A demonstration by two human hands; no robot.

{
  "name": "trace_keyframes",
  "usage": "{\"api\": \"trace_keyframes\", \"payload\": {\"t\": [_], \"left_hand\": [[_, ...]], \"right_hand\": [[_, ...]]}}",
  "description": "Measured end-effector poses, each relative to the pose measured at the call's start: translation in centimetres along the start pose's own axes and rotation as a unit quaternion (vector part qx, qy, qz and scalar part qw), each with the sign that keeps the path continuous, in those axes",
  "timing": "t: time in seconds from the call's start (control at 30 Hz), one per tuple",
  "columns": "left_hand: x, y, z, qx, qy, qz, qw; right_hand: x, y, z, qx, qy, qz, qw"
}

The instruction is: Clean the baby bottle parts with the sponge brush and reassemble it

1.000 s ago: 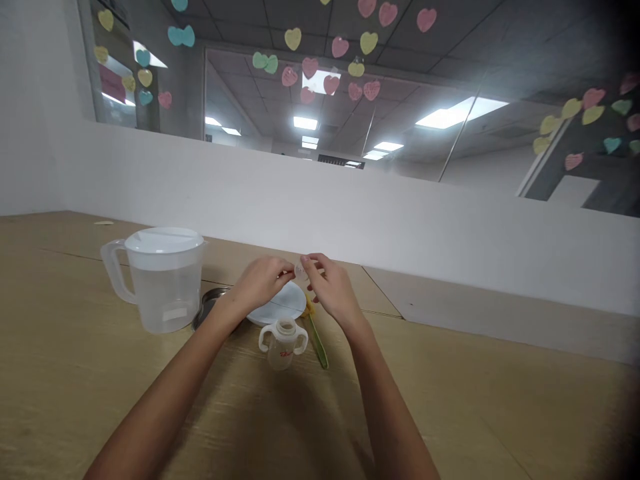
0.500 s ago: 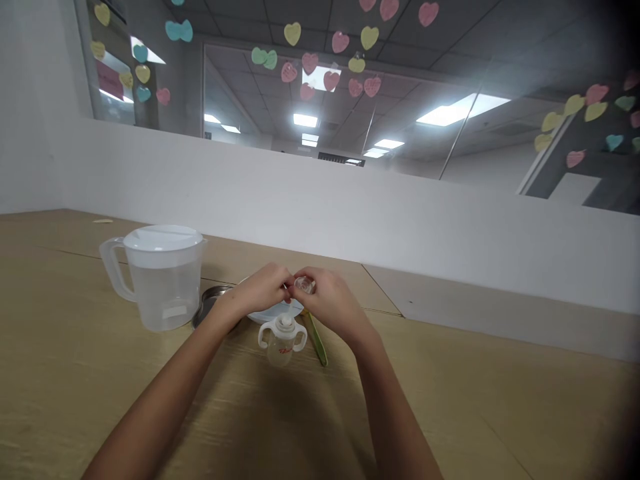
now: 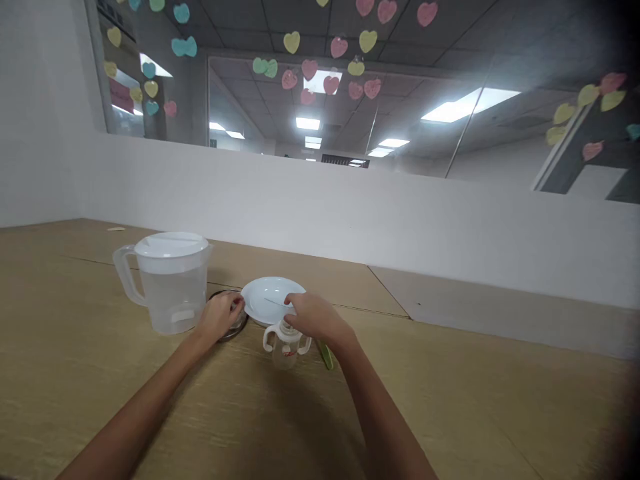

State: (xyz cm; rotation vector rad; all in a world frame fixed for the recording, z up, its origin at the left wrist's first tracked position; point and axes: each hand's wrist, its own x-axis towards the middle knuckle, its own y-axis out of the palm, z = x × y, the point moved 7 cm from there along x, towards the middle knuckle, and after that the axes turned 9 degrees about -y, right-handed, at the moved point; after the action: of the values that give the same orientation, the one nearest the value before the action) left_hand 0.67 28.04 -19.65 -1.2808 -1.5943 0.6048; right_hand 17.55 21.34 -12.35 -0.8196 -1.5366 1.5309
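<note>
We judge the step in hand to be work at the mouth of the two-handled bottle [image 3: 285, 360], which stands upright on the table just in front of the white plate [image 3: 263, 303]. Our right hand [image 3: 320, 317] is over the bottle's neck, fingers bent, thumb and forefinger parted at the tips; whether they grip anything we cannot tell. A pale spot shows low inside the bottle (too small for us to name).

Our left hand [image 3: 219, 315] is at the round metal dish [image 3: 244, 327], between the plate and the lidded jug [image 3: 173, 293]. Its fingers are drawn together, but we cannot tell whether they hold something. As we judge it, the next move calls for a steady bottle — a light touch at the neck, no push sideways. The green handle [image 3: 327, 357] lies just beside the bottle, partly behind our right hand.

The table [image 3: 475, 400] is wood-toned, with thin seams towards the back. Behind it runs a plain white wall [image 3: 250, 200], and above that a window [image 3: 280, 107] dotted with heart-shaped notes [image 3: 339, 47] — pink, yellow, green and blue. Ceiling lights [image 3: 307, 124] glow in the glass.
</note>
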Motion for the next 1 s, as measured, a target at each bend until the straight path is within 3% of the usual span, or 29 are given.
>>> {"api": "trace_keyframes", "payload": {"t": [0.17, 0.43, 0.5, 0.57, 0.63, 0.7, 0.8, 0.87, 1.0], "left_hand": [[-1.2, 1.4, 1.6, 0.029, -0.001, -0.027, 0.999], [-0.8, 2.2, 2.8, 0.075, 0.008, 0.012, 0.997], [-0.9, 0.4, 2.5, 0.068, 0.017, -0.062, 0.996], [-1.7, -2.5, 1.6, 0.034, 0.053, -0.203, 0.977], [-3.4, -4.9, 0.4, -0.018, 0.116, -0.336, 0.934], [-5.1, -6.0, -0.8, -0.067, 0.182, -0.405, 0.894], [-6.7, -5.7, -2.5, -0.122, 0.270, -0.401, 0.867], [-7.2, -5.0, -3.2, -0.162, 0.297, -0.371, 0.865], [-6.7, -4.3, -2.8, -0.288, 0.213, -0.319, 0.877]], "right_hand": [[-0.3, 0.2, 0.4, 0.012, -0.011, 0.015, 1.000], [-1.0, -1.1, 0.4, 0.020, 0.000, -0.008, 1.000], [-1.1, -1.7, 0.6, 0.026, -0.004, -0.031, 0.999], [-1.0, -2.3, 1.1, 0.037, -0.011, -0.072, 0.997], [-0.9, -2.8, 1.9, 0.053, -0.035, -0.114, 0.991], [-0.6, -2.8, 3.1, 0.072, -0.084, -0.142, 0.984], [-0.1, -2.0, 5.1, 0.092, -0.177, -0.154, 0.968], [0.3, -1.1, 5.5, 0.093, -0.197, -0.140, 0.966], [0.9, -0.2, 5.2, 0.109, -0.181, -0.113, 0.971]]}}
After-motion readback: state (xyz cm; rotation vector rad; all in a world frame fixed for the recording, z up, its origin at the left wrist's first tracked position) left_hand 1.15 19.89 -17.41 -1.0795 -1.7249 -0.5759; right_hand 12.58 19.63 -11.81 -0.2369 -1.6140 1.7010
